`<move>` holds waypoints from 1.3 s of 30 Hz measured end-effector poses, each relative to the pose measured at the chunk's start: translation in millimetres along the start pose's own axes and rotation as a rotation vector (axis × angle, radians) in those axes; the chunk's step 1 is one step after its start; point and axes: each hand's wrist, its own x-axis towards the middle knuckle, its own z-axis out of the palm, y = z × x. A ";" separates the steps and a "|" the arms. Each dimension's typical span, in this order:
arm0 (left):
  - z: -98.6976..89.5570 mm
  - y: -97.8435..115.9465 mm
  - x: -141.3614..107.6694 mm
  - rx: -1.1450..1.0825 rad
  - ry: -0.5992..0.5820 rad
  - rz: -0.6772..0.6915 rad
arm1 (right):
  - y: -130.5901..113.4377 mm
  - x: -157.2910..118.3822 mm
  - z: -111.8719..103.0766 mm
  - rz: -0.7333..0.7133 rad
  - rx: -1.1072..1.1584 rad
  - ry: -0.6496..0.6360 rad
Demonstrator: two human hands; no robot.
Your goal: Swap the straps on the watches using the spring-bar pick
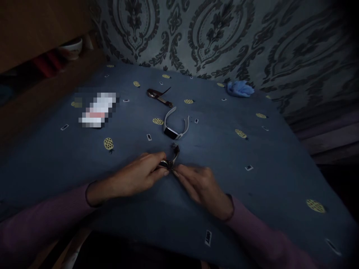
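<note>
Near the front of the table, my left hand (137, 175) is closed on the case of a wristwatch (165, 163), pinching it between thumb and fingers. The watch strap curves up and away behind the case. My right hand (203, 186) is closed at the right side of the same watch, its fingertips at the near end of the strap, which is mostly hidden. Just beyond lies a smartwatch (171, 133) with a pale open band. Farther back is a watch with a brown strap (158, 97).
A blue patterned cloth (213, 157) covers the table. At the left lies a blurred-out white item (98, 110); a crumpled blue cloth (240, 89) is at the back right. A shelf with a bowl (72, 50) stands left, and a patterned wall rises behind.
</note>
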 end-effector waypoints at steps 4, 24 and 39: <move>-0.6 0.6 -0.4 -0.003 -0.011 0.004 | -0.3 1.4 -0.6 0.002 0.001 -0.008; -3.3 -3.8 3.2 -0.145 -0.086 0.050 | 4.4 2.8 -2.6 -0.088 0.121 -0.001; -6.1 -1.6 5.7 -0.197 -0.126 0.030 | 5.7 3.7 -6.2 -0.056 0.228 -0.019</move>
